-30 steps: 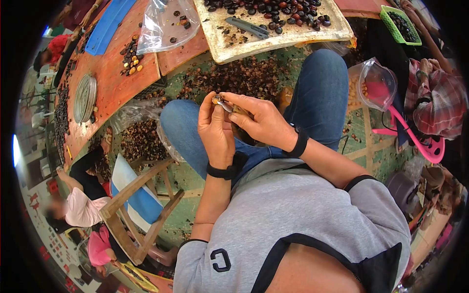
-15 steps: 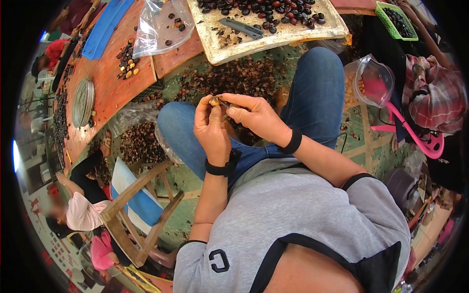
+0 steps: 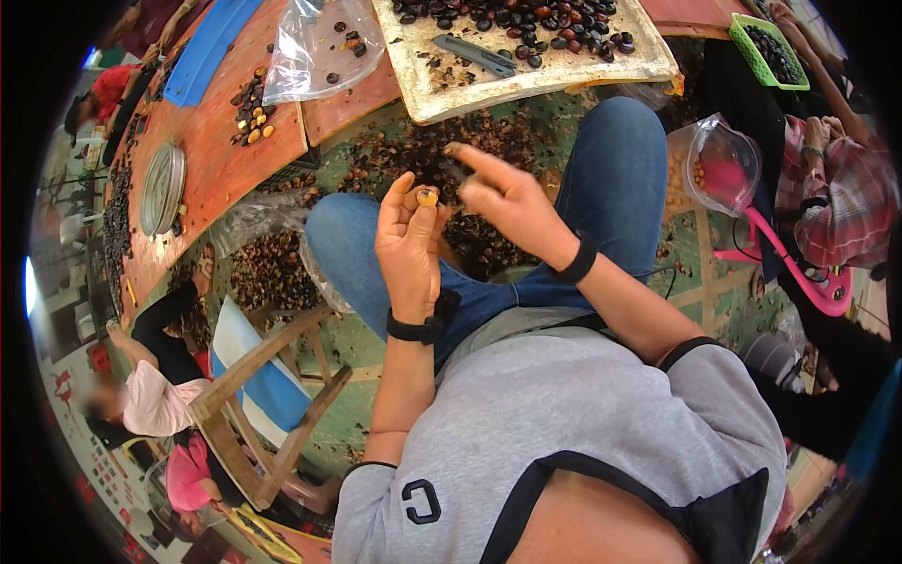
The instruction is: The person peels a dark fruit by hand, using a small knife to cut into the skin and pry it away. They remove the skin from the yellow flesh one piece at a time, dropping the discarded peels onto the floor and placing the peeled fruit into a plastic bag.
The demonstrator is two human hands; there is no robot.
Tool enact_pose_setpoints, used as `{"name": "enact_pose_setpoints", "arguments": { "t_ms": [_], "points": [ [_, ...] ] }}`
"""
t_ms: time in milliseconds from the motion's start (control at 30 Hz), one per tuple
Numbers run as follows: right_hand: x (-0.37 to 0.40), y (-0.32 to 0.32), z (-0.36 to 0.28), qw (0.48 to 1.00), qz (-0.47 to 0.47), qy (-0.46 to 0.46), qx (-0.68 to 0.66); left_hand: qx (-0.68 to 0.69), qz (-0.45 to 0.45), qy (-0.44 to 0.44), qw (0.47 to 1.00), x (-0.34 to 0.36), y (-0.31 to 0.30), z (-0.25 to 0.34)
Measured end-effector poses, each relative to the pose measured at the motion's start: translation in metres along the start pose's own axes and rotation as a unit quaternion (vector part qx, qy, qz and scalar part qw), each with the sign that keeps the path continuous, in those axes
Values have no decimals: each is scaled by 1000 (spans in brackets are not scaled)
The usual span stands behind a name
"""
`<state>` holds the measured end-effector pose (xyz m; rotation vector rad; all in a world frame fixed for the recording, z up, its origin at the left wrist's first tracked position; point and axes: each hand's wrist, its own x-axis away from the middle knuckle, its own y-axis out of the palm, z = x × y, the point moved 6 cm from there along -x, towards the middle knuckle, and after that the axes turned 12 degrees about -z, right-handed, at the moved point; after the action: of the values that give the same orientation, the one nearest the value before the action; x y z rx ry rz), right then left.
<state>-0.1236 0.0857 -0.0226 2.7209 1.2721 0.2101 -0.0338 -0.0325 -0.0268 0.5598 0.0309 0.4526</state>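
Observation:
A small yellowish nut [image 3: 427,197], which looks like a partly peeled chestnut, is pinched between the thumb and fingers of my left hand [image 3: 411,249] above my lap. My right hand [image 3: 507,199] is apart from it, just to the right, with the index finger stretched out and the thumb spread away. A dark smear shows between those fingertips, too blurred to name. Beyond my knees, a white foam tray [image 3: 526,86] bears many dark brown nuts [image 3: 554,23] and a grey utility knife [image 3: 474,54].
Shell scraps [image 3: 399,150] cover the floor between my knees. On the red table [image 3: 211,141] are a plastic bag [image 3: 324,47], a round tin [image 3: 163,191] and a blue strip [image 3: 211,47]. A wooden stool [image 3: 272,414] stands left. A pink stand [image 3: 789,254] and a person in plaid [image 3: 841,207] are right.
My right hand has pulled away from the nut to the right, its index finger straightening. My left hand keeps hold, with more of the yellow flesh showing.

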Motion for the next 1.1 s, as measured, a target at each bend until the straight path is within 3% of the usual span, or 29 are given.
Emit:
{"name": "enact_pose_setpoints", "arguments": {
  "t_ms": [67, 100, 233, 300, 500, 633, 833, 900, 933, 1000, 1067, 1100],
  "points": [
    [6, 15, -10, 988, -110, 15, 106, -10, -7, 0, 1000, 0, -9, -5],
    [5, 19, -20, 979, -87, -65, 173, -21, -16, 0, 1000, 0, -10, -5],
    [8, 14, -25, 969, -113, -5, 217, -19, -33, 0, 999, 3, -8, -4],
    [9, 13, -29, 957, -98, -71, 262, 1, -22, -8, 1000, 4, -8, -5],
    [13, 16, -29, 953, -55, -106, 279, -72, -22, -2, 997, 5, -8, -3],
    [13, 17, -27, 953, -69, -80, 283, -137, -25, 18, 990, 5, -10, 4],
    [8, 16, -5, 986, -43, -89, 136, -245, -52, 62, 966, 8, -3, 11],
    [3, 10, 11, 998, -56, 18, 36, -237, -86, 66, 965, 11, 6, 10],
    [5, 9, 7, 998, -54, 18, 35, -238, -87, 65, 965, 10, 6, 11],
    [12, 10, 15, 969, -55, 165, -172, -74, -58, 32, 995, 4, 1, 8],
    [13, 14, 9, 969, -71, 141, -192, -41, -59, 28, 997, 2, -3, 8],
    [11, 13, 2, 989, -72, 90, -95, -2, -47, 26, 999, 2, -2, 8]
  ]
}}
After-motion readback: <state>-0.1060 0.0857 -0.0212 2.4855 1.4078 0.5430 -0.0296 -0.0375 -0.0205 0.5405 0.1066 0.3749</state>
